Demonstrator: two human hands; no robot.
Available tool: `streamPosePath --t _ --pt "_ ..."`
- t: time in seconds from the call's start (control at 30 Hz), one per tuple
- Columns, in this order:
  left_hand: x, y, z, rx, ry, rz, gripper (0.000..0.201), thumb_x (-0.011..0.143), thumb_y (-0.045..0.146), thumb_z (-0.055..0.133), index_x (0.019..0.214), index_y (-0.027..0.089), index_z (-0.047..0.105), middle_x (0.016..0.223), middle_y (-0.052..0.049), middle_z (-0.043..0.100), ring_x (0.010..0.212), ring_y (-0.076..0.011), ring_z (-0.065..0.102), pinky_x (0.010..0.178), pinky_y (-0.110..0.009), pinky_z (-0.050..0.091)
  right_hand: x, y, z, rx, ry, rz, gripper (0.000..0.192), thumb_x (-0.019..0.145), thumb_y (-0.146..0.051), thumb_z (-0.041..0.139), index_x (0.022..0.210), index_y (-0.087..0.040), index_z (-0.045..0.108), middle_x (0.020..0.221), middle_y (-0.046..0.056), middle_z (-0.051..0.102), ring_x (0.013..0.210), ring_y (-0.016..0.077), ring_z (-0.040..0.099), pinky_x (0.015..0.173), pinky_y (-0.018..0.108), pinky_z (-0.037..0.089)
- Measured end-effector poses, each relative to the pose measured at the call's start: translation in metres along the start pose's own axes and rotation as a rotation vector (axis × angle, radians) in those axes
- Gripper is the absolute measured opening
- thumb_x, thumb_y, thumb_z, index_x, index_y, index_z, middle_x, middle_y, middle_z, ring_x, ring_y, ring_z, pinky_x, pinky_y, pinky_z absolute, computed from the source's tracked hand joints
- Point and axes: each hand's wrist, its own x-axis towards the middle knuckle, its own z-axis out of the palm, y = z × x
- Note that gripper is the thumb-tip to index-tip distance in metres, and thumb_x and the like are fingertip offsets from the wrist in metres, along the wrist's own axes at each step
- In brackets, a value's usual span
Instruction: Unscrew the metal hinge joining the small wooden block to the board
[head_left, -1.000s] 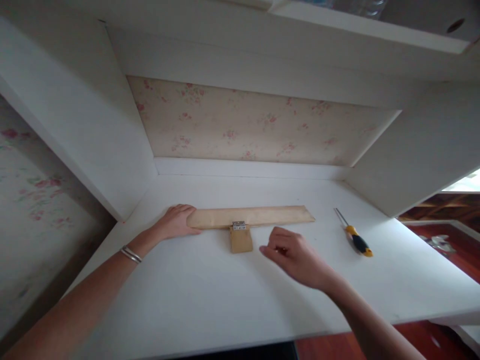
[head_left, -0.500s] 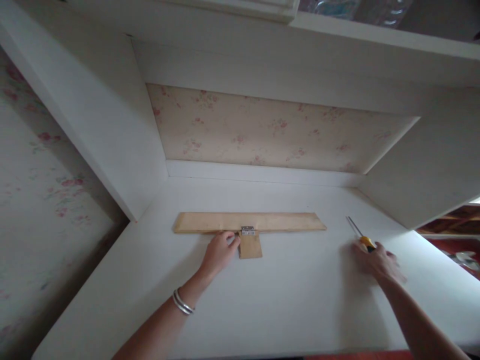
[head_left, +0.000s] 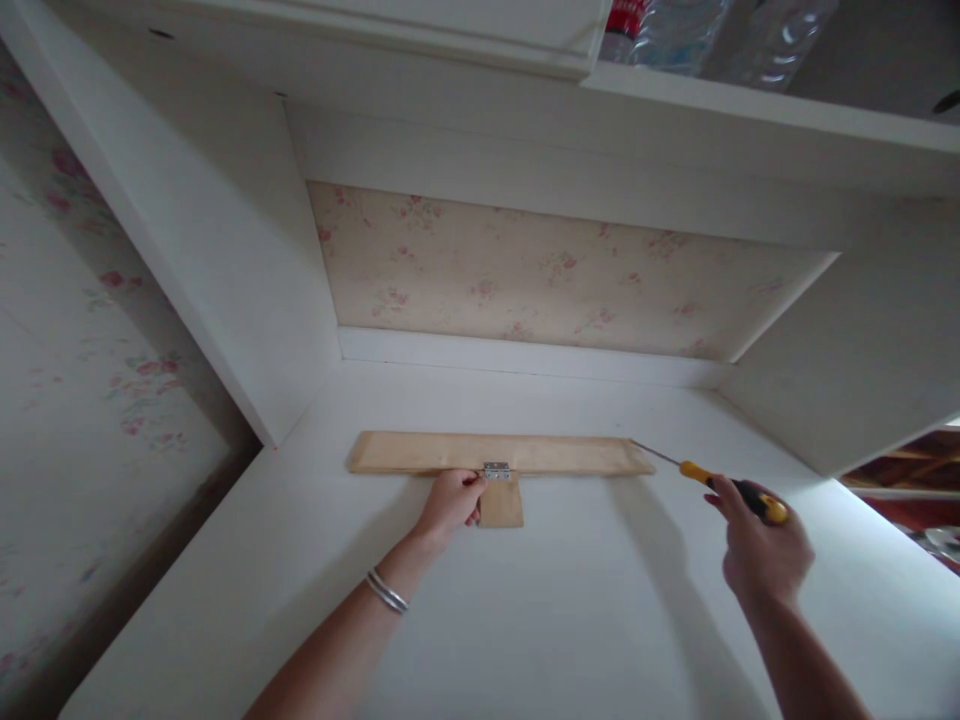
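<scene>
A long wooden strip (head_left: 427, 452) lies across the white tabletop. A small metal hinge (head_left: 496, 470) joins its front edge to a short wooden piece (head_left: 501, 505), making a T shape. My left hand (head_left: 450, 505) is closed at the left side of the short piece, thumb and fingers gripping its edge beside the hinge. My right hand (head_left: 765, 545) is wrapped round the yellow and black handle of a screwdriver (head_left: 697, 473). The shaft points left, its tip above or near the strip's right end; I cannot tell whether they touch.
The white tabletop (head_left: 585, 610) is bounded by a left side panel (head_left: 202, 240) and a right side panel (head_left: 847, 370). Overhead is a shelf (head_left: 750, 95) with clear plastic bottles (head_left: 682, 30). Floral wallpaper (head_left: 517, 270) shows at the back.
My right hand has lifted the screwdriver off the tabletop and swung its tip left toward the strip. My left hand has closed more firmly on the short wooden piece. The view has tilted slightly up.
</scene>
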Motion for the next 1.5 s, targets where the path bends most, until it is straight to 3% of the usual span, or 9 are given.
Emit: streamPosePath --t 0.07,0.13,0.27,0.4,0.63,1.13,1.33,1.4,1.5 --pt "0.002 0.0 0.0 -0.021 0.001 -0.009 0.024 0.079 0.035 0.055 0.07 0.014 0.062 0.045 0.003 0.05 0.039 -0.0082 0.045 0.038 -0.019 0.029 -0.021 -0.031 0.022 0.291 0.02 0.0 0.045 0.063 -0.045 0.076 0.098 -0.023 0.06 0.089 0.003 0.065 0.078 0.0215 0.066 0.07 0.037 0.054" --pt "0.003 -0.001 0.0 -0.045 -0.01 -0.013 0.022 0.079 0.033 0.054 0.072 0.014 0.062 0.047 0.003 0.051 0.04 -0.0083 0.046 0.038 -0.019 0.028 -0.041 -0.061 0.045 0.492 -0.097 -0.028 0.043 0.07 -0.043 0.072 0.104 -0.024 0.053 0.089 0.002 0.064 0.066 0.0151 0.064 0.056 0.028 0.053" --pt "0.006 -0.004 0.005 -0.089 -0.005 -0.022 0.021 0.079 0.032 0.052 0.072 0.013 0.061 0.049 0.002 0.052 0.041 -0.0085 0.047 0.039 -0.019 0.027 -0.081 -0.105 0.087 0.542 -0.335 -0.094 0.046 0.081 -0.044 0.061 0.12 -0.028 0.04 0.081 -0.004 0.059 0.037 0.0058 0.044 0.032 0.018 0.035" --pt "0.009 -0.005 0.008 -0.126 0.021 -0.009 0.02 0.077 0.03 0.052 0.066 0.014 0.058 0.046 0.002 0.05 0.04 -0.0086 0.045 0.039 -0.02 0.028 -0.109 -0.126 0.123 0.496 -0.473 -0.183 0.049 0.083 -0.041 0.059 0.125 -0.03 0.037 0.086 -0.002 0.054 0.053 0.0071 0.051 0.043 0.018 0.041" --pt "0.01 -0.004 0.007 -0.148 0.014 -0.023 0.022 0.075 0.031 0.053 0.06 0.015 0.054 0.045 0.002 0.05 0.041 -0.0081 0.043 0.041 -0.021 0.027 -0.12 -0.144 0.162 0.31 -0.506 -0.427 0.046 0.081 -0.038 0.059 0.122 -0.024 0.043 0.082 -0.002 0.052 0.062 0.0108 0.052 0.058 0.025 0.045" --pt "0.011 -0.001 0.009 -0.107 0.004 -0.061 0.022 0.075 0.037 0.055 0.068 0.016 0.056 0.044 0.005 0.045 0.038 -0.0076 0.04 0.039 -0.022 0.023 -0.107 -0.138 0.169 0.231 -0.624 -0.458 0.042 0.085 -0.039 0.054 0.123 -0.023 0.043 0.078 -0.002 0.054 0.059 0.0124 0.052 0.058 0.027 0.041" --pt "0.011 -0.001 0.011 -0.082 0.023 -0.073 0.021 0.077 0.035 0.053 0.068 0.016 0.056 0.042 0.005 0.045 0.038 -0.0078 0.04 0.038 -0.02 0.024 -0.107 -0.146 0.15 0.152 -0.858 -0.531 0.049 0.087 -0.031 0.047 0.134 -0.026 0.034 0.083 -0.001 0.057 0.062 0.0137 0.053 0.061 0.028 0.043" --pt "0.012 -0.001 0.011 -0.073 0.031 -0.076 0.021 0.077 0.036 0.054 0.069 0.016 0.057 0.043 0.005 0.046 0.038 -0.008 0.041 0.038 -0.02 0.023 -0.11 -0.15 0.146 0.131 -0.859 -0.546 0.054 0.087 -0.028 0.044 0.138 -0.028 0.029 0.082 -0.001 0.057 0.059 0.0131 0.053 0.06 0.028 0.043" --pt "0.012 -0.002 0.011 -0.075 0.032 -0.067 0.02 0.077 0.035 0.053 0.068 0.016 0.056 0.043 0.004 0.046 0.038 -0.0081 0.041 0.038 -0.02 0.022 -0.114 -0.153 0.146 0.081 -0.804 -0.612 0.046 0.087 -0.031 0.044 0.133 -0.027 0.037 0.088 0.002 0.059 0.061 0.0136 0.055 0.063 0.03 0.044"
